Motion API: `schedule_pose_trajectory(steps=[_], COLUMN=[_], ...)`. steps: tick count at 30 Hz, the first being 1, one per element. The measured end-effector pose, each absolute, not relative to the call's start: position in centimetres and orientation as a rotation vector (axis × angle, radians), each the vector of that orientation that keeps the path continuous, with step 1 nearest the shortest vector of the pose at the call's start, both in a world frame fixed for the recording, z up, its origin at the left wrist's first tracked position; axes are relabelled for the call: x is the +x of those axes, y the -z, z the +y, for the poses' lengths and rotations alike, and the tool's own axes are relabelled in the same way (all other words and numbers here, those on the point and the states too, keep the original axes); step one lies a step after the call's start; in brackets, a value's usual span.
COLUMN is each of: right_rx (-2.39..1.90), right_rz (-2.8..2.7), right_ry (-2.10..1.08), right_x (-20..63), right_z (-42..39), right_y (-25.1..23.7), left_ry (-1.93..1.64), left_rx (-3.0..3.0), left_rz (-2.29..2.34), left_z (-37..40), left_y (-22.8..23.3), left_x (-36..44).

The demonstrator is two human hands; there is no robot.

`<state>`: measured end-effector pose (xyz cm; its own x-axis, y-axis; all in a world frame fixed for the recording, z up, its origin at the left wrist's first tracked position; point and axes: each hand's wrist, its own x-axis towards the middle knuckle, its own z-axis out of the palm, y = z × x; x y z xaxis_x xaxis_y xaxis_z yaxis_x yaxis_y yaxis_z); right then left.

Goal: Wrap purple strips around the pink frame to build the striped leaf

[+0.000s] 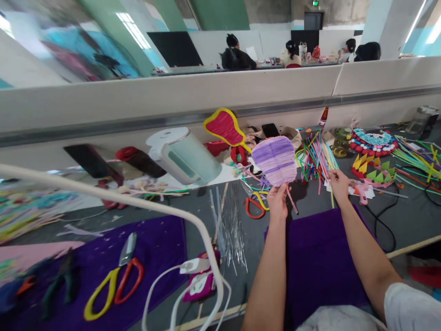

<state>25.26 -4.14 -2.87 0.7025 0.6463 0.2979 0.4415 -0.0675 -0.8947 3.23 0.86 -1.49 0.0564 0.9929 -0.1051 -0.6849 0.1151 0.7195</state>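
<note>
My left hand [278, 201] is closed around the handle of a fan-shaped pipe-cleaner piece [274, 161], striped in purple and pink. Its thin pink stem slants down past my fingers. My right hand [339, 186] pinches at the near end of a loose bundle of coloured pipe cleaners [315, 158]; how many strands it grips is hard to see. Just right of that hand lies a pink glue gun [361, 191]. Scissors with red and yellow handles [255, 207] rest left of my left hand. Below both hands spreads a purple cloth [320, 257].
A red fan with a yellow rim [225, 126] stands behind, near a pale water jug [191, 154]. Metal wires [234, 225], larger scissors [119, 276], pliers [64, 280] and a power strip [201, 280] lie left. A white lamp arm [138, 193] crosses there. Several people sit beyond the partition.
</note>
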Motion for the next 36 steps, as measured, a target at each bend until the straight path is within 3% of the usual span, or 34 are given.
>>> schedule_pose_trajectory(steps=[16, 36], right_rx=[-1.426, -1.726], right_rz=[-0.552, -0.869], right_ry=[-0.291, -0.180], right_x=[26.1, 26.5], right_z=[-4.0, -4.0], right_y=[3.1, 4.0], left_ry=[-1.332, -1.307], left_rx=[0.542, 0.526], left_rz=[0.702, 0.683], left_z=[0.6, 0.7], left_y=[1.2, 1.3], left_x=[3.0, 2.8])
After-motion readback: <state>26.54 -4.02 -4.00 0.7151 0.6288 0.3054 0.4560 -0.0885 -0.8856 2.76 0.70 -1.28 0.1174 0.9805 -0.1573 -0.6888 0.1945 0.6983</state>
